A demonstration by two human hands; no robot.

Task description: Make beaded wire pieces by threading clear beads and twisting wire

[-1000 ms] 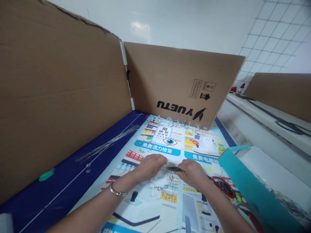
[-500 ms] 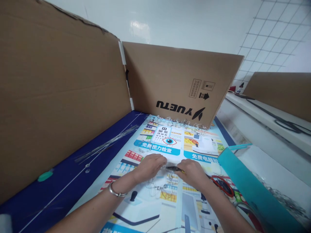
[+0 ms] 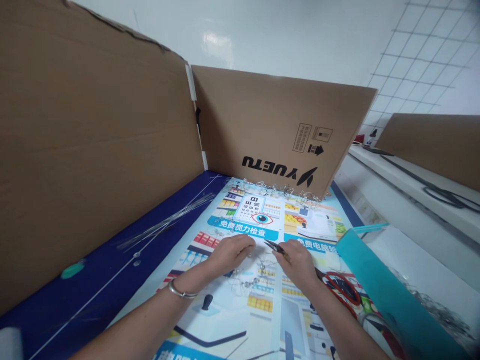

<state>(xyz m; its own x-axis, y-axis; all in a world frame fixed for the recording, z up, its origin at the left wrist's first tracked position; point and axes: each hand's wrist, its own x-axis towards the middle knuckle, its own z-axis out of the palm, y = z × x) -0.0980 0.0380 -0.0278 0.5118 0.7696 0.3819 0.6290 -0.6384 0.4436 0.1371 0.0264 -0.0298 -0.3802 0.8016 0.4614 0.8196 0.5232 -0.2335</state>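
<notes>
My left hand point(image 3: 233, 254), with a silver bangle on the wrist, is closed with its fingertips pinched together. A thin wire with clear beads point(image 3: 250, 283) trails from those fingers and lies in loops over the printed sheet; the pinched part itself is hidden. In my right hand point(image 3: 298, 262) is a pair of slim pliers point(image 3: 276, 247) with dark jaws, the tips pointing left toward my left hand. A small gap separates the jaws from the left fingertips. Both hands are just above the sheet point(image 3: 221, 320).
Red-handled scissors point(image 3: 343, 290) lie right of my right forearm, beside a teal-edged box point(image 3: 397, 295) with wire pieces inside. Cardboard panels point(image 3: 277, 115) stand behind and left. Beaded pieces point(image 3: 277, 190) line the back. Straight wires point(image 3: 168, 220) lie on blue cloth at left.
The pliers have drawn back slightly from the left fingertips, and their tips have tilted upward. My left hand has shifted a little left, still pinched.
</notes>
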